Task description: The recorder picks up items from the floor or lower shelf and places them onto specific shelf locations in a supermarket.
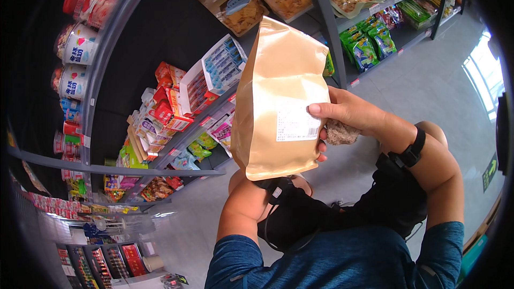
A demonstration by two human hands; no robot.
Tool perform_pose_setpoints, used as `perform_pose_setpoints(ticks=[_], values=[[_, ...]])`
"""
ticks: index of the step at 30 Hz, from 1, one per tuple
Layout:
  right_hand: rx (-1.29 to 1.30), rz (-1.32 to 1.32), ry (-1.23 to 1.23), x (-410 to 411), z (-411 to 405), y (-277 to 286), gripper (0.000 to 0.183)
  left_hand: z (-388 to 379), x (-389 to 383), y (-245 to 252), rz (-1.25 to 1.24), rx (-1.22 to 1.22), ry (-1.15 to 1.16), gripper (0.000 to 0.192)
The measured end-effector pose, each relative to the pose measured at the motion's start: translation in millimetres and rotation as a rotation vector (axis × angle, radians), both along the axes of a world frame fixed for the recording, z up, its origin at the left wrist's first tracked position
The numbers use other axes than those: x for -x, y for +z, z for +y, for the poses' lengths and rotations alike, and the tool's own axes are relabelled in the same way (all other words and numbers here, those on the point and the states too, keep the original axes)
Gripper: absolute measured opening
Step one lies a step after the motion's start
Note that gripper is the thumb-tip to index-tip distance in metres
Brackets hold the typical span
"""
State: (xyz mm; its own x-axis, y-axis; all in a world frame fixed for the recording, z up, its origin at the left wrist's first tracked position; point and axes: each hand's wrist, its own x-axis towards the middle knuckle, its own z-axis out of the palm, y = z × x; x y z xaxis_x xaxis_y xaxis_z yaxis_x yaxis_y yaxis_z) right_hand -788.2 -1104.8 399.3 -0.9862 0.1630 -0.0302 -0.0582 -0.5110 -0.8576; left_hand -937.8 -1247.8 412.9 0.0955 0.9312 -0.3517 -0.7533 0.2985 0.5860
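A tan kraft-paper pouch (pixel 289 64) is held up before me, its white printed label (pixel 295 122) facing me. My right hand (pixel 349 110) grips its right edge, thumb on the label side. Below that palm bulges a crumpled brown fuzzy cloth (pixel 341 132). My left forearm rises behind the pouch, which hides most of my left hand (pixel 322 148); fingertips, apparently its own, show past the pouch's lower right edge. The pouch's far side and contents are out of sight.
Similar window pouches (pixel 241 12) lie on the dark shelf (pixel 148 20) beyond. Snack boxes (pixel 168 104) and an open display carton (pixel 225 64) sit on its front. Plastic tubs (pixel 78 44) line the left shelf. Grey shelf posts (pixel 323 20) stand close by. Green snack bags (pixel 367 44) fill a lower shelf.
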Motion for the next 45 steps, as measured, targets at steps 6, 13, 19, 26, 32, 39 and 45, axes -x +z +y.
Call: perform_pose_setpoints(ticks=[6, 13, 19, 26, 32, 39, 45], values=[[0.138, -0.142, -0.258, -0.1, 0.9, -6.8, 0.066, 22.8, -0.4, -19.0, 0.162, -0.178, 0.331, 0.058], [0.075, -0.087, -0.355, -9.6, 4.6, -4.3, 0.059, 26.6, 12.5, -15.3, 0.411, -0.202, 0.348, 0.063], [-0.186, -0.017, -0.477, -19.6, 11.6, -4.4, 0.059, 5.6, 50.6, -6.0, 0.358, -0.413, 0.030, 0.096], [-0.263, -0.111, -0.516, -24.6, 15.8, -4.9, 0.059, 7.6, 31.3, -3.6, 0.844, -0.380, -0.013, 0.110], [-0.347, -0.094, -0.509, -25.5, 16.7, -3.5, 0.057, 12.6, 33.6, -12.8, 0.832, -0.406, 0.050, 0.104], [-0.407, 0.030, -0.329, -37.9, 24.4, 0.3, 0.074, 8.3, 29.5, -10.5, 0.709, -0.369, 0.176, 0.099], [-0.412, -0.035, -0.111, -36.7, 17.1, 0.9, 0.083, 9.2, 31.4, -12.2, 0.714, -0.380, 0.237, 0.098]])
